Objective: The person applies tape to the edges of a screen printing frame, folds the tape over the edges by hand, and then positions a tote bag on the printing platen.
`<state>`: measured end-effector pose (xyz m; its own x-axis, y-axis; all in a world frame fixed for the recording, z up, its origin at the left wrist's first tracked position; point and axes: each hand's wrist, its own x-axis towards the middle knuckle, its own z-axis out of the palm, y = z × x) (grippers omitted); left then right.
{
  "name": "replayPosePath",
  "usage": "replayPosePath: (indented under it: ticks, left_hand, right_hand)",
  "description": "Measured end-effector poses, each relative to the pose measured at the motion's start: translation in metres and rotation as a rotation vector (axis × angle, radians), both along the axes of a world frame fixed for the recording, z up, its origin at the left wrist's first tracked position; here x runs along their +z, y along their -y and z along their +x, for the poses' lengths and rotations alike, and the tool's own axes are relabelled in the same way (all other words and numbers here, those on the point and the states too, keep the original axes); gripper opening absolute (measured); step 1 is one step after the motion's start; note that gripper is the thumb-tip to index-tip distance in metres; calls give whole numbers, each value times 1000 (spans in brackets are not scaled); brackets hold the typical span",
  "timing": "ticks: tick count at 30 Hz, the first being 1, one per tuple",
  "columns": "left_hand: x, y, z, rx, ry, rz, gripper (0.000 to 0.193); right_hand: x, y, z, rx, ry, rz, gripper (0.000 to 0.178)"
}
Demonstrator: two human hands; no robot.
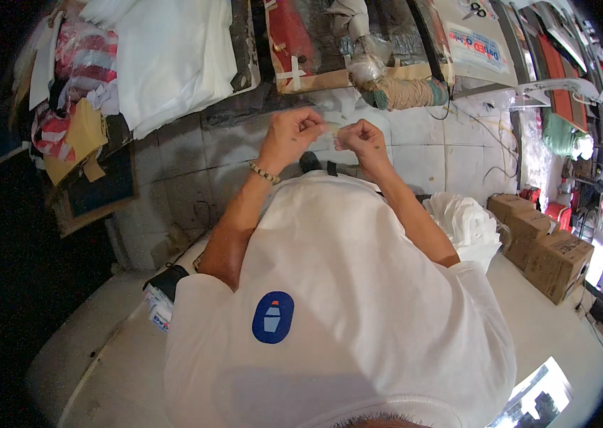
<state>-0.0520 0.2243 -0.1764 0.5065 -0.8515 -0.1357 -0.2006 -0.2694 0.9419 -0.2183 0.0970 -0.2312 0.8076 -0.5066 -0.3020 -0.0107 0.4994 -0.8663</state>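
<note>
My left hand, with a beaded bracelet on its wrist, is closed in a pinch in front of my chest. Close to its right, my right hand is curled with thumb and forefinger pressed together. Between the two sets of fingertips stretches a small pale, partly see-through strip; its exact kind is too small to tell. Both hands are in the air over the tiled floor, just short of the workbench edge. A roll wound with tan cord or tape lies on that edge beyond my right hand.
A stack of white sheets or bags lies at the far left, beside red-and-white striped plastic. A printing frame or board is straight ahead. White bundled material and cardboard boxes stand to my right. Tiles cover the floor.
</note>
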Motion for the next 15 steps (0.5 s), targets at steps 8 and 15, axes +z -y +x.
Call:
replayPosePath:
  ticks: [8, 15]
  left_hand:
    - [7, 3, -17, -17, 127, 30, 20]
    - [33, 39, 23, 221, 666, -108, 26]
  right_hand:
    - [7, 8, -8, 6, -10, -21, 21]
    - [10, 28, -23, -54, -83, -108, 22]
